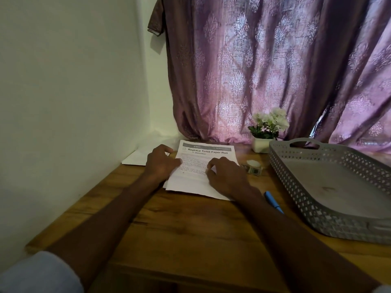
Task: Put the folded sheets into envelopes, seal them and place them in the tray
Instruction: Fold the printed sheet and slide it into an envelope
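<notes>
- Both hands, left (pixel 161 163) and right (pixel 225 176), resting curled-fingered on printed sheets (pixel 203 166); actual pinch unclear.
- Nothing enveloped or sealed; tray (pixel 317 199) empty.

A wooden tabletop (pixel 190 229) with a warm brown grain sits pushed into a corner. To the left rises a plain pale wall (pixel 63 81), faintly greenish in the dim light. Behind the tabletop hangs a mauve curtain (pixel 264 70) with a damask pattern (daylight glows through the weave, brightest low down and at the centre). A small white pot of pale flowers (pixel 267 129) stands at the curtain's foot on the tabletop's far edge.
</notes>
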